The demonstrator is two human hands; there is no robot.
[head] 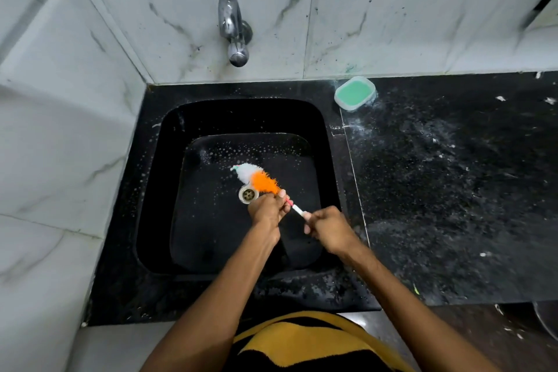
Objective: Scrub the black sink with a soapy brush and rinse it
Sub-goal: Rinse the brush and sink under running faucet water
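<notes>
Brush [256, 180]: frame centre, bristles laid on sink [181, 220] floor beside drain [248, 194].
Left hand [267, 208]: clamped round handle near bristles.
Right hand [327, 228]: gripped on handle end.
Soap tub [354, 93]: upper right, on counter [453, 175].

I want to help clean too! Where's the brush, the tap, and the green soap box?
brush [256, 179]: head view, on its orange and white bristles.
tap [231, 18]: head view, on the shiny curved spout.
green soap box [355, 93]: head view, on the green middle.
</notes>
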